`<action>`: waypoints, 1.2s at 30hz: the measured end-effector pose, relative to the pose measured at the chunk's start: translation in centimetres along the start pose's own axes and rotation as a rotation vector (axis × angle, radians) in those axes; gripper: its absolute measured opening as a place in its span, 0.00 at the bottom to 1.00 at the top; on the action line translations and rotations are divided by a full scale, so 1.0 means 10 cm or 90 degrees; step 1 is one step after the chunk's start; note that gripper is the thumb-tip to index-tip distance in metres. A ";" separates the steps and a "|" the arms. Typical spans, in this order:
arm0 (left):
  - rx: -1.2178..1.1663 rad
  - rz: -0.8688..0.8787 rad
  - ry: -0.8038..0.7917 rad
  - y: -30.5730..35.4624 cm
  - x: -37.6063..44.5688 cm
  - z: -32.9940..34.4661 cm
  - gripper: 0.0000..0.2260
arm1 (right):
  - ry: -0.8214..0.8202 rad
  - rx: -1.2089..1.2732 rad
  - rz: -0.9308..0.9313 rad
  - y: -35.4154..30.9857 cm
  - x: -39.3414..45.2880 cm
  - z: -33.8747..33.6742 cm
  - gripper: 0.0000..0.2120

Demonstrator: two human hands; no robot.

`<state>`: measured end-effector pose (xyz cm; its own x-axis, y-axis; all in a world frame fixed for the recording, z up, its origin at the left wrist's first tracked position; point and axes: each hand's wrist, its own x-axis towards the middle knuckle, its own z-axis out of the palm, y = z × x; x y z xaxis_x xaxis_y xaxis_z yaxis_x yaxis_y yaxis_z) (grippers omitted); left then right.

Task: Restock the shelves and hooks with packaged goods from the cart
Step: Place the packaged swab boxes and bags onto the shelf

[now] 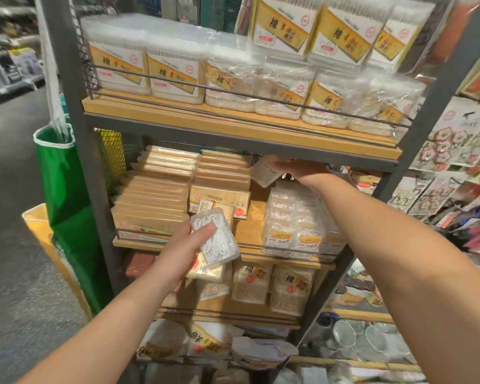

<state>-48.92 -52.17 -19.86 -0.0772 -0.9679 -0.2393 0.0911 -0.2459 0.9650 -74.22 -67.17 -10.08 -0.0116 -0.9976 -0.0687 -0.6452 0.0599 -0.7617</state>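
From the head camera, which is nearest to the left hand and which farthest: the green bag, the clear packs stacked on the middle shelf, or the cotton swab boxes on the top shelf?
From the left hand, which grips a clear case of white picks:
1. Clear packs, just to its right on the middle shelf.
2. Green bag, to its left beside the rack.
3. Cotton swab boxes, well above on the top shelf.

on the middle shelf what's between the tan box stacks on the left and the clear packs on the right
In the head view, a bare strip of wooden shelf separates the tan box stacks from the clear packs.

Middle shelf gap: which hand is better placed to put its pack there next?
Probably left: the left hand holds its pack beside the gap; the right hand is higher, under the top shelf.
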 end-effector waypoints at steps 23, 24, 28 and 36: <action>0.008 0.042 0.001 -0.14 0.22 0.19 0.19 | -0.136 -0.335 -0.089 0.51 0.50 -0.05 0.22; 0.011 0.040 0.000 -0.14 0.22 0.19 0.19 | -0.139 -0.346 -0.085 0.51 0.49 -0.05 0.22; 0.003 0.036 -0.008 -0.12 0.21 0.18 0.23 | -0.142 -0.385 -0.077 0.50 0.47 -0.08 0.24; 0.017 0.019 0.008 -0.07 0.17 0.20 0.28 | -0.144 -0.414 -0.070 0.48 0.34 -0.13 0.28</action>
<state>-51.12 -53.54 -20.68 -0.0620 -0.9754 -0.2117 0.0664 -0.2157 0.9742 -78.34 -70.32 -13.17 0.1936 -0.9604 -0.2004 -0.9610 -0.1445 -0.2358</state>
